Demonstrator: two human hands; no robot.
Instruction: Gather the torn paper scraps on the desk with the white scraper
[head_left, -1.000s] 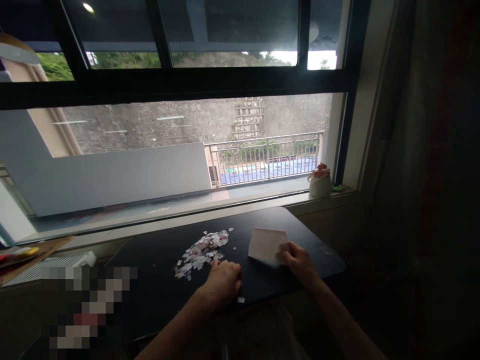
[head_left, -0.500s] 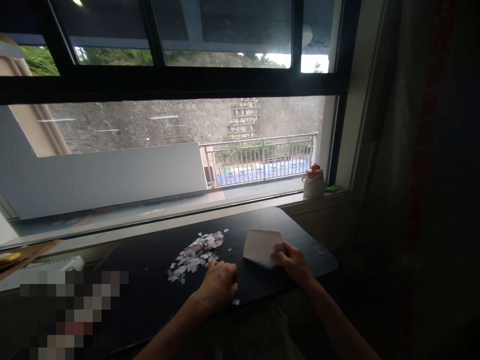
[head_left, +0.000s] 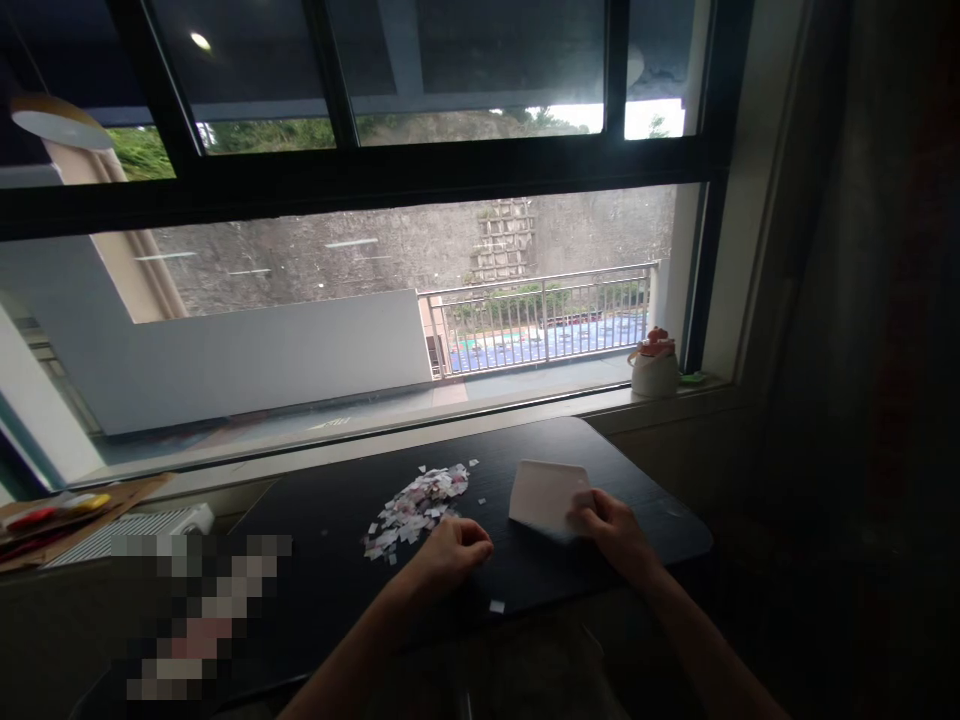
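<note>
A pale rectangular card-like piece (head_left: pixel 546 492) stands tilted over the dark table, its lower edge blurred. My right hand (head_left: pixel 611 525) grips it at its right side, thumb on the near face. Left of it, my left hand (head_left: pixel 459 545) is closed with thumb and fingers pinched together; whatever is between them, if anything, is hidden. Just beyond that hand lies a loose heap of small white paper pieces (head_left: pixel 416 508), some with pinkish print. One single paper piece (head_left: pixel 497 607) rests by the table's near edge.
The black table (head_left: pixel 315 590) has a rounded right end and sits against the window sill (head_left: pixel 420 432). A white jug-like container with a reddish top (head_left: pixel 655 368) stands on the sill. At left are a radiator (head_left: pixel 142 530) and brown cardboard (head_left: pixel 112 500) with coloured items. A blurred-out patch covers the lower left.
The view has swung a little to the left. My left hand has turned, so its thumb and pinched fingertips now show. My right hand still holds the card-like piece in nearly the same place.
</note>
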